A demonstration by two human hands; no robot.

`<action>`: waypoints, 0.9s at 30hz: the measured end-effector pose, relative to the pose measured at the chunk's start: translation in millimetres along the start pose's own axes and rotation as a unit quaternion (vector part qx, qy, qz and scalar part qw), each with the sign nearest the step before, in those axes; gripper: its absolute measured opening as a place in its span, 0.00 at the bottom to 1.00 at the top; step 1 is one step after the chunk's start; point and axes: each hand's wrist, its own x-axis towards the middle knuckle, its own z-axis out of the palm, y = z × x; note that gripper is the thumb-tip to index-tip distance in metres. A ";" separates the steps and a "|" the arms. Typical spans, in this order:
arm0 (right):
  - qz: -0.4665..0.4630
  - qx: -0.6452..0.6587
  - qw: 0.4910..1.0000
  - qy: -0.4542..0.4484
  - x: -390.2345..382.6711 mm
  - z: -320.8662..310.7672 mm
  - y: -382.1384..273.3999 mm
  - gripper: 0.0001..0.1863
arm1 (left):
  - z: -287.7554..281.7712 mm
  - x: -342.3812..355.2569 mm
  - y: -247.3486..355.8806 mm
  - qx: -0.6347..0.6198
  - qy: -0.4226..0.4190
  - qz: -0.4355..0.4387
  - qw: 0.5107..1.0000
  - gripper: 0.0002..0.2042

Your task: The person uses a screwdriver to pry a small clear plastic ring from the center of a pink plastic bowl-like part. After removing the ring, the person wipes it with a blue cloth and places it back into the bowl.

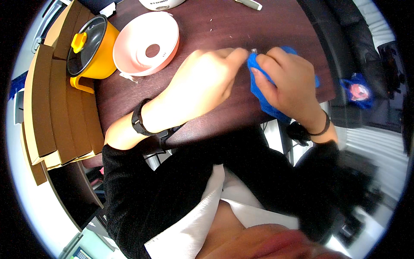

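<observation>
My right hand (291, 77) is closed round a bunched blue cloth (262, 93) over the right part of the dark table. A small shiny tip (254, 51) pokes up between the cloth and my fingers; the rest of that piece is hidden in the cloth. Just left of it, my left hand (198, 82) is curled, with thumb and forefinger pressed together close to the tip. Whatever those fingers may pinch is too small or too hidden to tell.
A pink bowl-shaped part (125, 52) with a round central hole lies left on the table (211, 121). Beside it stands a yellow pot (101, 56) with a dark lid. Cardboard boxes (64, 112) line the left edge. A white appliance (161, 3) sits at the back.
</observation>
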 end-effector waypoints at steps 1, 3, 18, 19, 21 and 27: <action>0.011 0.004 1.000 0.007 -0.3 1.2 1.4 0.07 | 0.8 -0.8 0.2 0.007 0.001 -0.003 1.000 0.14; 0.034 0.011 0.999 0.022 -0.6 4.3 5.3 0.07 | 0.9 -0.8 -2.8 -0.003 -0.009 -0.011 1.000 0.13; 0.043 0.121 0.990 0.056 0.0 30.0 17.2 0.07 | -8.8 4.7 1.4 -0.091 0.021 -0.066 0.993 0.07; 0.057 0.149 0.985 0.073 1.9 31.0 18.2 0.07 | -11.0 5.4 2.1 -0.087 0.020 -0.070 0.994 0.07; 0.081 0.204 0.970 0.109 7.7 31.3 20.2 0.08 | -12.9 8.9 -3.0 -0.154 0.046 -0.110 0.981 0.07; 0.104 0.212 0.952 0.194 19.9 19.8 22.8 0.10 | -11.4 13.1 -14.0 -0.316 0.101 -0.153 0.931 0.11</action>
